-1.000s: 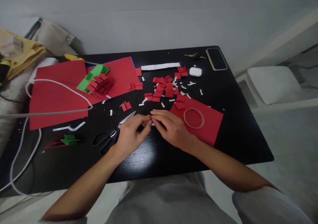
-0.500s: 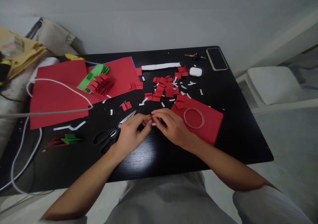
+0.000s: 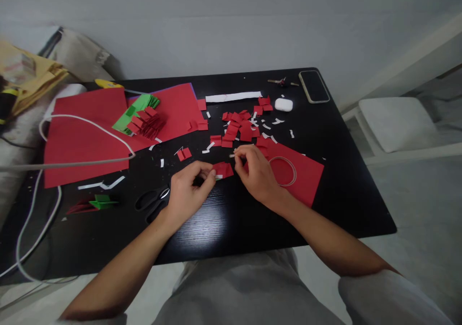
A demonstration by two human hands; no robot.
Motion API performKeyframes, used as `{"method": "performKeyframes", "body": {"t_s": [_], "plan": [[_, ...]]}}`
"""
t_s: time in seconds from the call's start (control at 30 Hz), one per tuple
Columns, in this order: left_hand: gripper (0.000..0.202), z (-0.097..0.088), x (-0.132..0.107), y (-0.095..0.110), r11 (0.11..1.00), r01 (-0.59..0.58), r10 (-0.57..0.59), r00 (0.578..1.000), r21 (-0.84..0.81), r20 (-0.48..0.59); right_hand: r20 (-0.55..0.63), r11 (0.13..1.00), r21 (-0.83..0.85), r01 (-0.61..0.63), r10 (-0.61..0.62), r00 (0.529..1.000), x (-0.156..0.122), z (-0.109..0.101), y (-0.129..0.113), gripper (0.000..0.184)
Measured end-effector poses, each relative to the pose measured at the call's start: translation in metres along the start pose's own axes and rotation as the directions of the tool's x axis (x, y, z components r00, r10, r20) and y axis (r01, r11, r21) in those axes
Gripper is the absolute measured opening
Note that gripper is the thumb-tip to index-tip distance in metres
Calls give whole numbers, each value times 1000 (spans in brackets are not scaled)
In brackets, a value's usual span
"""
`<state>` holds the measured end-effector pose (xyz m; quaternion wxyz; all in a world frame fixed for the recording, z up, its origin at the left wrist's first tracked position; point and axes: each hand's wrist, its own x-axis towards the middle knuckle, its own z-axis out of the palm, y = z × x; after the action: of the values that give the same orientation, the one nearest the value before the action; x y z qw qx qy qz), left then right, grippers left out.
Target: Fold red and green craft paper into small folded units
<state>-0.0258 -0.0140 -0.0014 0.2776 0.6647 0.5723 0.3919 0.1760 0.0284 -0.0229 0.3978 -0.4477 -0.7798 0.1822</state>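
Observation:
My left hand (image 3: 190,185) is closed, pinching the left end of a folded red paper piece (image 3: 224,169) with a bit of white and green at its lower edge. To the right of it, my right hand (image 3: 257,175) pinches a small white paper strip (image 3: 232,156) between thumb and finger, apart from the red piece. Black-handled scissors (image 3: 149,202) lie beside and partly under my left hand. Behind both hands is a loose heap of small folded red papers (image 3: 233,129) with white scraps (image 3: 266,126) scattered around. A red sheet (image 3: 306,171) sits beyond my right wrist, bearing a round tape ring (image 3: 295,175).
Large red sheets (image 3: 83,142) cover the table's left side, with green folded strips (image 3: 135,109) on them. A white cable (image 3: 72,163) crosses there. A phone (image 3: 314,86), keys (image 3: 283,81) and a white earbud case (image 3: 284,105) lie at the back right.
My right hand has drawn away from my left, up and to the right, with a white strip in its fingertips. The red piece in my left hand is now uncovered.

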Motion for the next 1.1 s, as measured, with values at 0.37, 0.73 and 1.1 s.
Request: {"method": "performKeyframes", "body": {"t_s": [0.37, 0.73, 1.1], "plan": [[24, 0, 11, 2, 802, 330, -313, 942, -497, 121, 90, 938, 248, -243, 228, 970, 1, -3, -6, 14], [22, 4, 10, -2, 756, 349, -269, 937, -554, 223, 261, 544, 690, -477, 428, 865, 0, 3, -19, 24], [16, -2, 10, 0, 848, 366, -226, 904, -383, 363, 259, 612, 651, -449, 377, 889, 3, -3, -21, 11]]}}
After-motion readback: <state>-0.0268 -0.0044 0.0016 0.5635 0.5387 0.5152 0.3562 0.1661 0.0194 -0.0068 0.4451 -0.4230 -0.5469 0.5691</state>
